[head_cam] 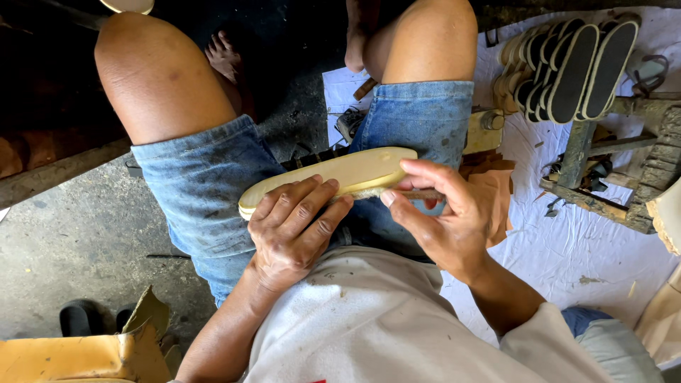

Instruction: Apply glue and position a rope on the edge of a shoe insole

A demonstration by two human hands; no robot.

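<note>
A pale yellow shoe sole (340, 174) lies across my lap, over the denim shorts. My left hand (294, 230) presses on its near edge, fingers spread over the sole and holding it steady. My right hand (443, 216) pinches a thin brown stick-like tool (418, 193) whose end sits under the sole's right end. What the tool's tip looks like is hidden by the sole.
A row of black-and-cream soles (567, 64) stands on edge at the upper right on a white sheet (567, 241). A dirty metal stand (603, 177) sits beside them. Yellow cardboard (78, 354) lies at the lower left on the concrete floor (78, 241).
</note>
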